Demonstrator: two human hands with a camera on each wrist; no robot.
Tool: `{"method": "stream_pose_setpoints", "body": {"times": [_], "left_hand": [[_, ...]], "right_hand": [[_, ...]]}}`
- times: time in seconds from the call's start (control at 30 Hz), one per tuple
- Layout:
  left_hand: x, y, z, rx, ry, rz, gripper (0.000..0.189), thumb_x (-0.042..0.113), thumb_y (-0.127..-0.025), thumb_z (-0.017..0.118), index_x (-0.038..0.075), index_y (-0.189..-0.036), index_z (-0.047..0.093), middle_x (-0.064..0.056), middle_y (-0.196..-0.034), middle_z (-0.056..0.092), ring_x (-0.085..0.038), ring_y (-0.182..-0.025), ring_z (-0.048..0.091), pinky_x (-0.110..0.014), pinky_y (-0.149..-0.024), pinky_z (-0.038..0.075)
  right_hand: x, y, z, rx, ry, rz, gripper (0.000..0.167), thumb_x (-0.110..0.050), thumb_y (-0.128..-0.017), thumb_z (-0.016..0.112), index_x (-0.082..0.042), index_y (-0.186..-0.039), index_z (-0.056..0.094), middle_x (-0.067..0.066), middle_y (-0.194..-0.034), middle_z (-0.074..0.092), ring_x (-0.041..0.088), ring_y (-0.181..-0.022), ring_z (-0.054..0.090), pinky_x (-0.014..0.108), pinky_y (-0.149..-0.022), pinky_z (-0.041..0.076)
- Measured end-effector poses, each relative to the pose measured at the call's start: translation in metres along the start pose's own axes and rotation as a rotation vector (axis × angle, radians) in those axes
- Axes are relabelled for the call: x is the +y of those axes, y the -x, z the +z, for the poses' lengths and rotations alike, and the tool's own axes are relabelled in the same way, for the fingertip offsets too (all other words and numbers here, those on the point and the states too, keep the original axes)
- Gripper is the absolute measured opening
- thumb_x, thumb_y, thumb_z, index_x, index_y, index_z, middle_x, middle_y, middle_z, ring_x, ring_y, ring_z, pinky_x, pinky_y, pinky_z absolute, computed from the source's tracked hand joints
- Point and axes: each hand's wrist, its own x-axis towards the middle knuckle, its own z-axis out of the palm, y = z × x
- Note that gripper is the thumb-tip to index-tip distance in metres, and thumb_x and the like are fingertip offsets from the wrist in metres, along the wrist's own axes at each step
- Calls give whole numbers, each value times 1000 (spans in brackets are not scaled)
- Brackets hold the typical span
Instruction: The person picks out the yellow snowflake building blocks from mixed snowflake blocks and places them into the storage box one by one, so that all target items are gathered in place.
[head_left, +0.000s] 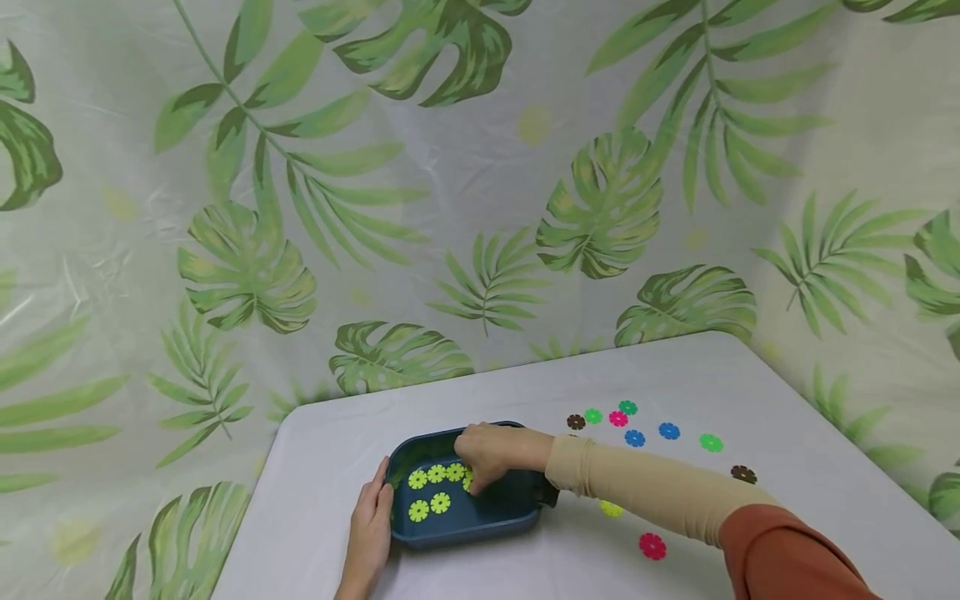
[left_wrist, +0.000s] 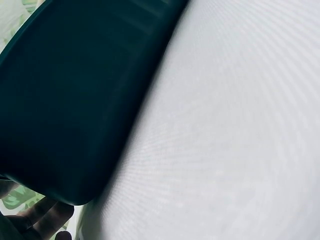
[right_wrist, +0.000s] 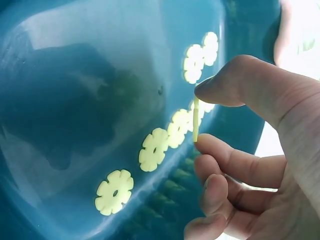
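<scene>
My right hand (head_left: 491, 454) is over the inside of a dark blue tray (head_left: 506, 518). In the right wrist view, its thumb and index finger pinch a yellow flower-shaped disc (right_wrist: 195, 120), seen edge-on. Several more yellow notched discs (right_wrist: 114, 192) lie flat on the tray floor in two rows. At the tray's left end, my left hand (head_left: 369, 525) holds the rim and wall, with the thumb near the top edge. The left wrist view shows its fingertips (left_wrist: 57, 220) against the tray's dark outer side.
Right of the tray, loose discs lie spread on the white tabletop (head_left: 315, 467): blue (head_left: 669, 431), green (head_left: 711, 442), brown (head_left: 743, 474), pink (head_left: 652, 547) and yellow (head_left: 611, 508). A leaf-patterned curtain (head_left: 480, 183) hangs behind the table.
</scene>
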Motion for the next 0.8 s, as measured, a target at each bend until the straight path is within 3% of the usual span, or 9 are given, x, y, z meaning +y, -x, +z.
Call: {"method": "stream_pose_setpoints", "body": {"times": [0.17, 0.8], "left_hand": [[0, 0, 0, 0, 12, -1, 47, 27, -112, 40, 15, -157, 40, -17, -130, 56, -32, -127, 50, -56, -109, 34], [1, -1, -2, 8, 2, 5, 47, 27, -112, 41, 13, -156, 41, -17, -128, 57, -31, -122, 52, -55, -107, 37]], "right_hand": [[-4, -5, 1, -17, 12, -8, 28, -38, -80, 87, -18, -77, 69, -11, -70, 58, 6, -65, 53, 24, -64, 45], [-10, -22, 10, -86, -18, -27, 31, -37, -80, 88, -18, -80, 63, -9, -72, 55, 7, -64, 52, 23, -57, 43]]}}
